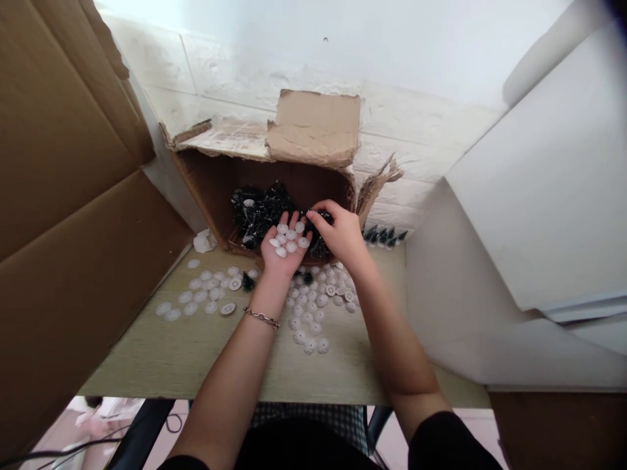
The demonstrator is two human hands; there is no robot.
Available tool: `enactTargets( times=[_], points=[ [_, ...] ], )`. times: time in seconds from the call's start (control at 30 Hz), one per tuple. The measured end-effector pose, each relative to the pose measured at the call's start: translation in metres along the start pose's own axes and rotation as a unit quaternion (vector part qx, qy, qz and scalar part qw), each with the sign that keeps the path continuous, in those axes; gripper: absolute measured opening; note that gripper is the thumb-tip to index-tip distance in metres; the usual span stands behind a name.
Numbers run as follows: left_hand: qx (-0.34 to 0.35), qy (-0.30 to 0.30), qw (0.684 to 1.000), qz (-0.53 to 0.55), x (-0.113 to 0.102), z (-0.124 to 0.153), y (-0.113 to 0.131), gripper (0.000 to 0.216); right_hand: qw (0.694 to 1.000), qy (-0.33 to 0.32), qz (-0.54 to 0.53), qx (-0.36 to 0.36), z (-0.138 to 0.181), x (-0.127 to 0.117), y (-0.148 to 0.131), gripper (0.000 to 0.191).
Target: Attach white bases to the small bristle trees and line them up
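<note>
My left hand (283,251) is turned palm up in front of an open cardboard box (210,189), with several small white round discs (289,238) lying in its cupped palm. A thin bracelet (262,318) circles that wrist. My right hand (340,235) reaches beside it to the box mouth, fingers curled and pinched on a black part (318,215) from the pile of black pieces (259,212) inside the box. Many more white discs (313,307) lie scattered on the table below both hands.
A second cluster of white discs (206,294) lies to the left on the pale wooden table (196,352). Large brown cardboard (63,196) stands at the left, white boards (529,215) at the right. A few black parts (385,236) sit right of the box.
</note>
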State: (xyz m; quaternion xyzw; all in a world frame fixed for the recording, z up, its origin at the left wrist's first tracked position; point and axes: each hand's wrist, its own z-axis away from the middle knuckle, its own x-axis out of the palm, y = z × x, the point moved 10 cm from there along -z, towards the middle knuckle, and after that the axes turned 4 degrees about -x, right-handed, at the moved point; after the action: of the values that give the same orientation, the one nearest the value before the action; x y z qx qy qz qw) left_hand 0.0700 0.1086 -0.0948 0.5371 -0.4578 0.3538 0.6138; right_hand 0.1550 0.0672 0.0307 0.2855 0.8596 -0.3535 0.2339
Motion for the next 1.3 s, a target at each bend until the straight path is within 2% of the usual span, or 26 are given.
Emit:
enactTargets(
  times=[0.27,0.73,0.93,1.2,1.3],
  points=[
    [-0.005,0.019,1.0,-0.004,0.001,0.002,-0.005,0.029,0.998,-0.031,0.034,0.049,0.004,0.008,0.016,0.028],
    [-0.001,0.026,1.0,-0.005,0.0,0.001,-0.003,0.031,0.997,-0.06,0.01,0.047,0.005,0.02,0.02,0.027],
    [0.004,0.022,1.0,0.008,-0.003,0.001,0.002,0.031,0.997,-0.043,0.015,0.057,0.006,0.017,0.02,0.029],
    [0.012,0.023,0.999,0.025,-0.005,-0.001,0.007,0.03,0.999,-0.017,0.001,0.031,0.004,0.018,0.009,0.022],
    [0.011,0.022,0.999,0.03,-0.005,-0.001,0.006,0.03,0.997,-0.014,-0.047,0.059,0.005,0.023,0.016,0.024]
  ],
)
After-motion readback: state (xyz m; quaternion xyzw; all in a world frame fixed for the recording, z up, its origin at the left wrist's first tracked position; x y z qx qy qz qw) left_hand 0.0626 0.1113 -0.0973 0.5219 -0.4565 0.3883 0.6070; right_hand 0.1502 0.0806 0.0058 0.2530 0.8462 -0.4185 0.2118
